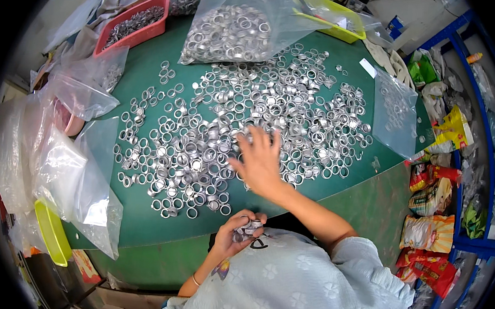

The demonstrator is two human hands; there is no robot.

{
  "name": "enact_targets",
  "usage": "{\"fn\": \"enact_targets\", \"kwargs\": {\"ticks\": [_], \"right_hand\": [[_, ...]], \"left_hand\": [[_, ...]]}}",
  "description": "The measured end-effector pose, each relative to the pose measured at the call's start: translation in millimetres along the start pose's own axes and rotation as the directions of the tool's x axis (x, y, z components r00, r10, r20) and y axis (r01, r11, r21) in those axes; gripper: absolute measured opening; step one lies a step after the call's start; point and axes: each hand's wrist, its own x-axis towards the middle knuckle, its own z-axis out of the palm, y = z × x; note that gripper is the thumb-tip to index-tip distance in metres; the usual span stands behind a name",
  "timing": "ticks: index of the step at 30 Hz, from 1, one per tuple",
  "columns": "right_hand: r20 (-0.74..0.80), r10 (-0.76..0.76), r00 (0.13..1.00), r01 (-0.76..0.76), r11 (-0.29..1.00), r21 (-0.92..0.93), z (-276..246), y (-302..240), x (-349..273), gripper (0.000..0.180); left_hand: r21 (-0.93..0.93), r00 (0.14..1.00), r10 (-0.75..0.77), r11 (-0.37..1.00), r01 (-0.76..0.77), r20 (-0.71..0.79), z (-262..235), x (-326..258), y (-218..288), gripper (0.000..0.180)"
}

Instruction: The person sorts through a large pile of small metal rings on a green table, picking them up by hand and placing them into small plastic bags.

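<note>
Several small silver metal rings (221,124) lie spread in a wide heap over the green table (152,228). My right hand (260,162) reaches out over the near middle of the heap, fingers spread and touching the rings. Close to my chest, my left hand (236,233) is closed around a small stack of rings (250,228). My light blue sleeve (360,263) fills the lower edge of the view.
A clear bag full of rings (232,32) sits at the back. A red tray of metal parts (133,26) is at the back left, with clear plastic bags (71,166) and a yellow tray (51,233) along the left. A flat bag (394,115) and snack packets (430,222) lie at the right.
</note>
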Motion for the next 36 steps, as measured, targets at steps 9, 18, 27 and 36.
{"fn": "enact_targets", "kwargs": {"ticks": [9, 18, 27, 36], "right_hand": [[0.084, -0.376, 0.923, 0.304, 0.843, 0.444, -8.4, -8.6, -2.1, 0.034], [-0.259, 0.213, 0.942, -0.14, 0.951, 0.274, -59.4, 83.1, -1.7, 0.018], [-0.084, 0.095, 0.992, -0.097, 0.995, -0.02, -29.6, 47.5, -1.1, 0.067], [0.142, -0.262, 0.955, 0.206, 0.926, 0.317, -11.6, 9.0, -12.2, 0.038]], "left_hand": [[0.051, 0.999, 0.023, 0.998, -0.021, -0.046, -2.9, -1.0, -0.7, 0.02], [0.144, 0.995, 0.042, 0.989, -0.029, -0.09, 5.6, -1.8, -2.4, 0.019], [0.058, 0.998, -0.062, 0.997, 0.06, 0.017, -2.2, 7.7, -4.5, 0.023], [0.136, 0.995, 0.002, 0.991, 0.011, -0.098, 2.5, 7.5, -10.1, 0.025]]}}
